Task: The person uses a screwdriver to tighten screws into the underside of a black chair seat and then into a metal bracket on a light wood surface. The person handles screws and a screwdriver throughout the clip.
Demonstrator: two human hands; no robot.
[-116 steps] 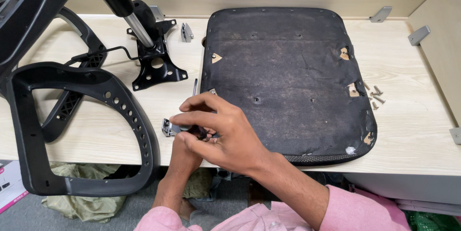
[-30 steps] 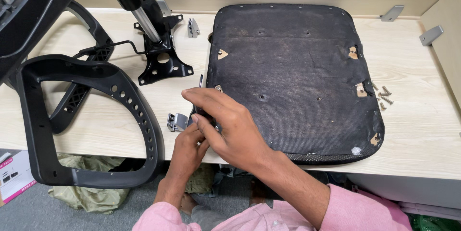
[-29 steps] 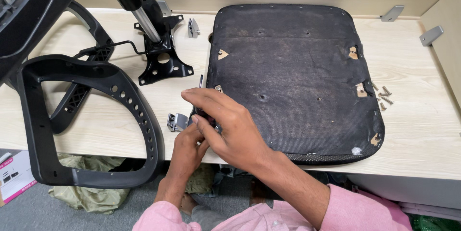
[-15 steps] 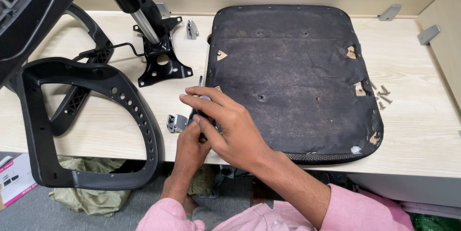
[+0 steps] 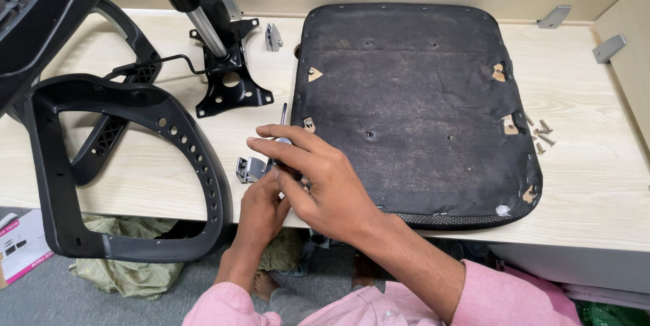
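An upturned black chair seat [image 5: 413, 102] lies on the pale wooden table [image 5: 596, 184], its fabric underside up. At the seat's near left corner, both hands work close together. My right hand [image 5: 318, 180] lies over the left, its fingers pinching a small silver part [image 5: 282, 142] by a thin screwdriver shaft [image 5: 283, 113]. My left hand [image 5: 261, 207] comes up from below the table edge and grips a small grey metal bracket [image 5: 249, 169]. What lies between the palms is hidden.
A black armrest frame [image 5: 122, 163] overhangs the table's left front. A black tilt mechanism with gas cylinder [image 5: 220, 62] stands behind it. Loose screws [image 5: 538, 133] lie right of the seat. Another grey bracket [image 5: 273, 36] sits at the back; wall brackets [image 5: 609, 47] at the right.
Both hands stay at the seat's near left corner with only slight finger movement. The view has shifted a little.
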